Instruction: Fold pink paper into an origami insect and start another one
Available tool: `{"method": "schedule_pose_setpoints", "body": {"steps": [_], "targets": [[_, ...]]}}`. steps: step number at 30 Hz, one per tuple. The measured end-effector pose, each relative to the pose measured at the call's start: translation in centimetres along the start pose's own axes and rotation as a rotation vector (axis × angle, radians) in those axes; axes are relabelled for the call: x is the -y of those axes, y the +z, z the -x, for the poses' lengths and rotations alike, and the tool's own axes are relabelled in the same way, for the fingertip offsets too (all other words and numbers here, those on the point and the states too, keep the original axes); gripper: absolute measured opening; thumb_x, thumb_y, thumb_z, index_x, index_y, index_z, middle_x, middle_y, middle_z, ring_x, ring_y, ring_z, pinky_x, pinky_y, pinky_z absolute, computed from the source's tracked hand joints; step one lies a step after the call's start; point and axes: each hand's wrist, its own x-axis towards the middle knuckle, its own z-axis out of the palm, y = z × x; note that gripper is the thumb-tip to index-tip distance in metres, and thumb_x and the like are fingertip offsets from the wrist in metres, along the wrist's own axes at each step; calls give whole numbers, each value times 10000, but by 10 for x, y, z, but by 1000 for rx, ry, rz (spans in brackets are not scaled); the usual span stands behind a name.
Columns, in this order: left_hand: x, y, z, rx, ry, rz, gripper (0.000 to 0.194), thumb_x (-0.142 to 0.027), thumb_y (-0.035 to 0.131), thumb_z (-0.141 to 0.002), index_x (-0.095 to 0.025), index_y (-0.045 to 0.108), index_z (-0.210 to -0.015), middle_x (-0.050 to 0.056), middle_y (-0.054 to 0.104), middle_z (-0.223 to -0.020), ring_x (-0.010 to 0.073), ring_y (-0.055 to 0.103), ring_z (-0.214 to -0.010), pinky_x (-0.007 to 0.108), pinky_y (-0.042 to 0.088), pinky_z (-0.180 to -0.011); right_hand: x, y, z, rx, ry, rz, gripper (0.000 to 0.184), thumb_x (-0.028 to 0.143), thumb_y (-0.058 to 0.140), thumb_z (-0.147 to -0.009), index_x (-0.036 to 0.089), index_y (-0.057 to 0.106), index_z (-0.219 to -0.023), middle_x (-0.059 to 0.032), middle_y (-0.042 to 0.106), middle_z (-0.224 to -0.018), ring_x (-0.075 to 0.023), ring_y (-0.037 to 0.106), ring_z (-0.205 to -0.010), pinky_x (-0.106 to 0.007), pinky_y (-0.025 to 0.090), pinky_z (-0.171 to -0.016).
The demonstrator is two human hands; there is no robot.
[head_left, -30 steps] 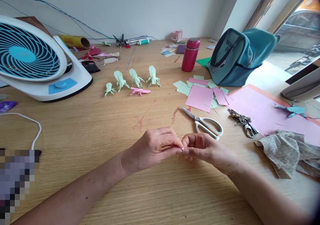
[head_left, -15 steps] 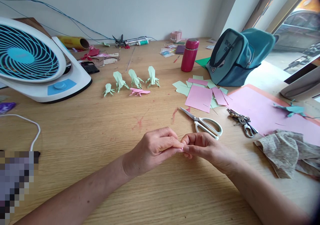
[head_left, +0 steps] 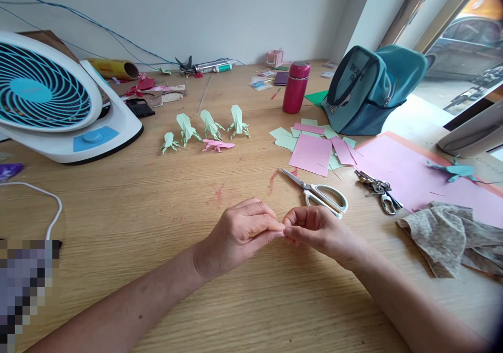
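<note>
Barely shifted, pinching tiny pink paper (head_left: 283, 231) between fingertips of left hand (head_left: 239, 230) and right hand (head_left: 324, 232), likely for precision, eight o'clock from white-handled metal scissors (head_left: 307, 187).

Craft workspace: scissors (head_left: 307, 187), cut paper (head_left: 310, 154), folded figures (head_left: 237, 120)

Daylight from the right glares white on the table (head_left: 422, 113), leaving soft shadows and slightly blurred, stretched edges.
</note>
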Motion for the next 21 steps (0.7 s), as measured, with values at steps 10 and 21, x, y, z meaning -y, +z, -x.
{"method": "schedule_pose_setpoints", "body": {"steps": [10,21], "targets": [[-2,9,-2,-104,-196,139,91,-137,673,-867,-138,726,-794,40,676,-744,120,620,-717,229,497,-691,-5,4,0,-76,-108,135,243,393,721,-815,167,648,-765,1,619,-670,-116,464,-600,-258,307,-535],[0,13,-3,-118,-494,528,74,-140,721,-824,-131,744,-754,36,676,-750,118,638,-717,208,517,-677,-3,7,1,-97,-145,106,214,349,675,-846,171,655,-729,-22,660,-685,-132,516,-619,-271,355,-565]]}}
